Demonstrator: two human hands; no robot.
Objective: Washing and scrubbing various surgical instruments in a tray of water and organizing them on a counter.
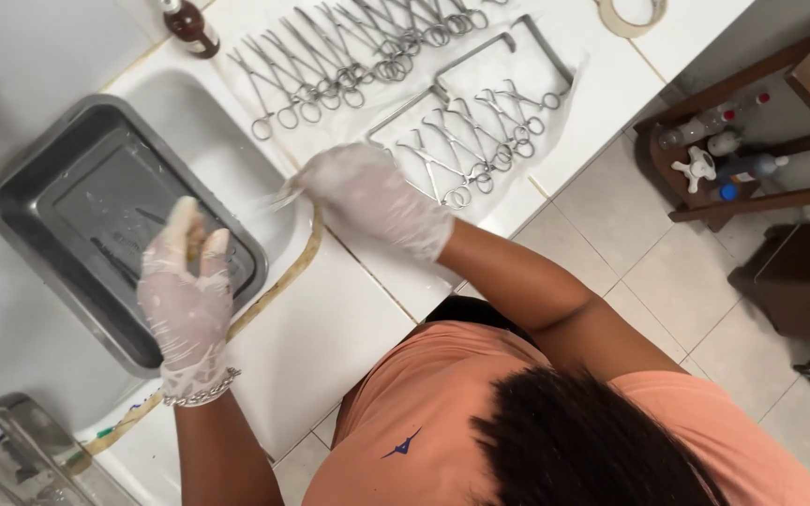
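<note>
Washing step judged in hand: blurred instrument [283, 195] was gripped in gloved R hand [367, 197] over sink [227, 141]; L hand [185, 290] was curled, pale item barely seen, above steel tray [30, 159]. Clean instruments [461, 141] were laid at 1 o'clock; next move prob. calls for placing alongside.

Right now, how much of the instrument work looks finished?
Done: many scissor-like instruments lie in rows on the white cloth. In hand: the right hand grips one thin, blurred tool. Left: a few dark items seem to remain in the metal tray.
</note>
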